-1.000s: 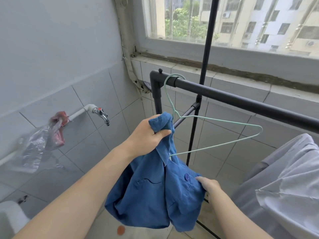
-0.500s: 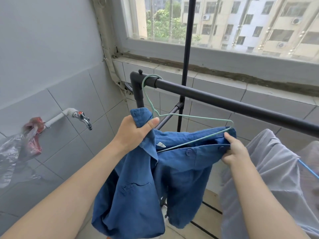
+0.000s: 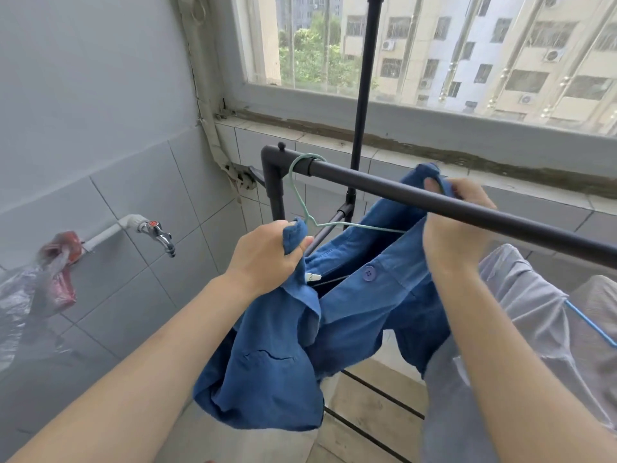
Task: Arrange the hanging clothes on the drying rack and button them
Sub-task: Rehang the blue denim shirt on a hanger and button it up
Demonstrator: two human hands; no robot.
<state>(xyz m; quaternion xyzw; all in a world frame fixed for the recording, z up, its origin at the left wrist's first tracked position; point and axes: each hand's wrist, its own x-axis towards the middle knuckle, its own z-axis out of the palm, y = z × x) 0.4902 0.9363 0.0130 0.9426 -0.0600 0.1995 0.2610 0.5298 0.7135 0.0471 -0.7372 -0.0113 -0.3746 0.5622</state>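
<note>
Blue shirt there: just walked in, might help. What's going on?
A person is fitting the blue shirt onto a green hanger hooked over the black rail. The left hand grips one collar side by the hanger's neck; the right hand holds the other side up at the rail. Its front hangs unbuttoned.

A grey painted wall (image 3: 83, 78) on the left gives way lower down to pale grey tiles (image 3: 140, 279), where a white pipe (image 3: 108, 231) ends in a metal tap (image 3: 158, 235) with a red-topped handle. A crumpled plastic bag (image 3: 30, 295) hangs on the pipe. Daylight comes through a wide window (image 3: 434, 45) above a tiled sill (image 3: 320, 142), with beige apartment blocks (image 3: 541, 61) and green trees (image 3: 310, 58) outside
</note>
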